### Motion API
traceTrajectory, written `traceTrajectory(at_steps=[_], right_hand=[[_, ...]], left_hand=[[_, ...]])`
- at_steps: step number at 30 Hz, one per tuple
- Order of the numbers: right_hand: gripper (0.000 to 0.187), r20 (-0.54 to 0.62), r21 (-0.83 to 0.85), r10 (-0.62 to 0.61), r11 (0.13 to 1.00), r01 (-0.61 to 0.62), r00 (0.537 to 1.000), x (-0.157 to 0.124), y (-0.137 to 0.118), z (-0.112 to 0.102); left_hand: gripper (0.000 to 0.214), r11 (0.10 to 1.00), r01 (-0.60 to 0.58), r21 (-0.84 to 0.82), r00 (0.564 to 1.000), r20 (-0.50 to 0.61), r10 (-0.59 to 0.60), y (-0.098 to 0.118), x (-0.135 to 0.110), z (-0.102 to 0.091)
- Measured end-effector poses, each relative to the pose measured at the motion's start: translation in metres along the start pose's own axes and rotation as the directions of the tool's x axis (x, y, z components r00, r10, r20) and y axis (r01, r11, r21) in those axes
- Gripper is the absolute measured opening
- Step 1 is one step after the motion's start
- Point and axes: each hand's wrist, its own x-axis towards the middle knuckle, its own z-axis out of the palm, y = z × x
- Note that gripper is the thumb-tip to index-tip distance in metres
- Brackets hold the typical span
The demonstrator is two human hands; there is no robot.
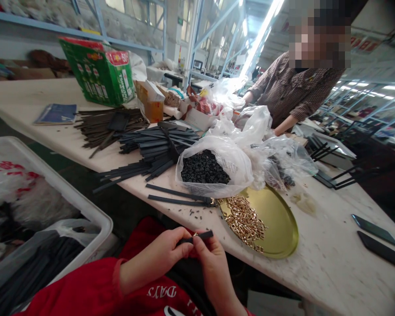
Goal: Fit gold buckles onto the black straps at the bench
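Near the table's front edge, my left hand (166, 252) pinches a black strap (206, 235) between thumb and fingers. My right hand (213, 263) grips the same strap close to its end, its thumb by a small gold metal piece (195, 235) on it. Fingers cover much of the strap. Just beyond them lie two loose black straps (177, 199), one with gold metal at its end. Small gold metal parts (245, 221) are heaped on the left side of a round gold tray (281, 224). An open plastic bag (240, 169) holds many small black loops (204, 169).
Bundles of black straps (151, 145) lie at the middle left, near a green box (98, 74) and a blue booklet (57, 113). At left stands a white bin (95, 215). Two phones (375, 229) lie at right. Across the table, a person (289, 87) reaches among plastic bags.
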Motion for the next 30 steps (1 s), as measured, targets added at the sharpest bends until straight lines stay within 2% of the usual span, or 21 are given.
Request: traceTrajectory(at_steps=[2, 5, 9, 12, 18, 24, 30], right_hand=[[0.027, 0.029, -0.088, -0.033, 0.996, 0.035, 0.999, -0.002, 0.007, 0.000], [0.028, 0.077, -0.144, -0.039, 0.988, 0.050, 0.996, -0.003, 0.010, -0.002], [0.026, 0.080, -0.042, 0.017, 0.999, -0.014, 0.997, 0.002, 0.005, -0.003], [0.025, 0.091, 0.006, 0.066, 0.998, -0.067, 0.994, 0.007, 0.004, -0.004], [0.029, 0.019, -0.180, -0.085, 0.980, 0.087, 0.996, 0.013, 0.004, -0.008], [0.021, 0.176, 0.013, 0.107, 0.994, -0.111, 0.979, 0.014, -0.008, -0.005], [0.018, 0.201, 0.072, 0.146, 0.984, -0.163, 0.969, 0.016, -0.012, -0.003]], left_hand=[[0.017, 0.990, 0.096, -0.104, 0.995, 0.002, -0.096, -0.003, 0.002, 0.003], [0.029, 0.948, 0.215, -0.233, 0.976, 0.067, -0.205, -0.007, 0.007, 0.007], [0.036, 0.912, 0.248, -0.327, 0.967, 0.136, -0.215, -0.010, 0.014, 0.007], [0.038, 0.900, 0.281, -0.334, 0.957, 0.168, -0.236, -0.009, 0.018, 0.005], [0.038, 0.903, 0.288, -0.317, 0.957, 0.120, -0.263, -0.011, 0.025, 0.003], [0.036, 0.884, 0.280, -0.374, 0.960, 0.088, -0.266, -0.013, 0.032, 0.001], [0.037, 0.877, 0.287, -0.384, 0.957, 0.085, -0.276, -0.014, 0.035, 0.000]])
